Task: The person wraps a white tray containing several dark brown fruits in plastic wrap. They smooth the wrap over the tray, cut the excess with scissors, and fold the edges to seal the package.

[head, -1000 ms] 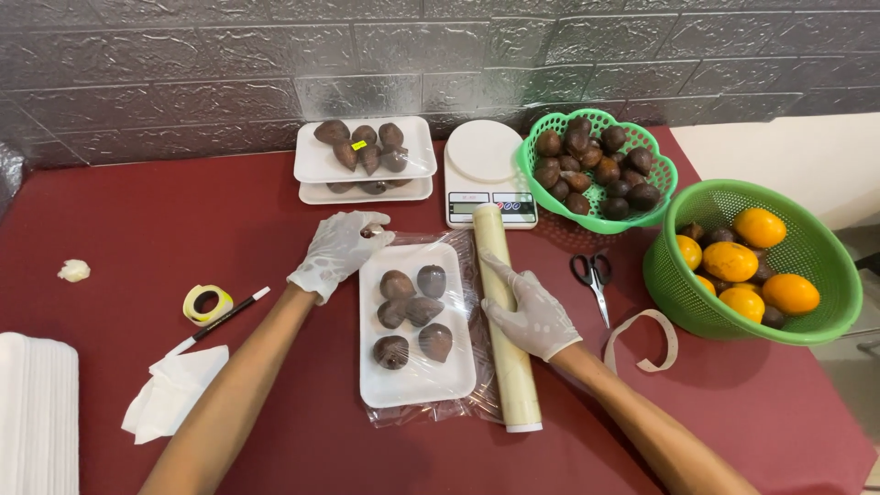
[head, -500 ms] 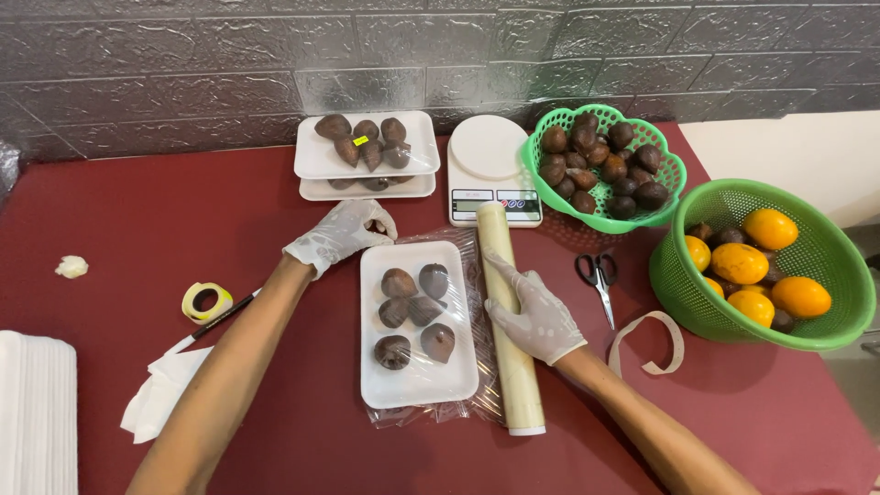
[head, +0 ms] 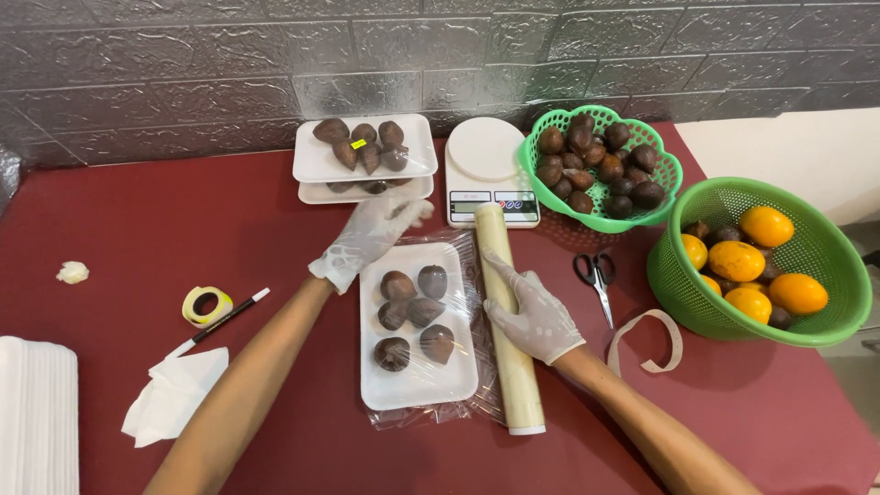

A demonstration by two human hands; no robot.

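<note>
A white foam tray with several brown scaly fruits lies on the red table, with clear cling film stretched over it. My gloved left hand hovers at the tray's far left corner, fingers spread and blurred. To the tray's right lies the roll of cling film. My gloved right hand rests flat on this roll, pressing it down.
Two stacked trays of wrapped fruits and a white kitchen scale stand at the back. A green basket of brown fruits, a green basket of oranges, scissors, a tape roll, a pen and stacked trays surround.
My left hand has moved along the far edge of the tray toward the right, over the film. My right hand stays on the roll.
</note>
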